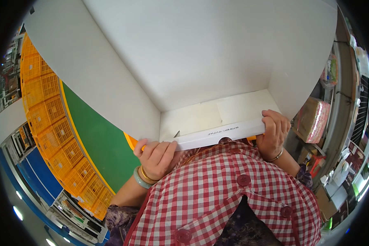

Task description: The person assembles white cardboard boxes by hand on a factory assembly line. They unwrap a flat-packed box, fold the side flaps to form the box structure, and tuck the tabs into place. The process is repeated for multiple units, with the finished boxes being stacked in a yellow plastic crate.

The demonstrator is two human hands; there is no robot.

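- A large white cardboard box [201, 57], open toward the person, is filling the upper middle of the view, with its near flap [217, 135] lying just in front of the person's chest.
- The left hand [156, 158] is gripping the left end of that near flap, fingers curled over its edge; a pale green bangle [140, 179] and a thin gold bracelet are sitting on the wrist.
- The right hand [274, 132] is grasping the right end of the same flap, fingers clenched over the top of it, beside the box's right wall.
- A red-and-white checked apron [229, 192] with dark red buttons is covering the person's front, directly below the flap.
- To the left, a green surface [98, 139] with a yellow edge is running past the box.
- Farther left, stacked orange plastic crates [49, 119] are curving along the rim of the view.
- To the right, a brown carton wrapped in pinkish film [313, 119] is sitting among cluttered goods and shelves.
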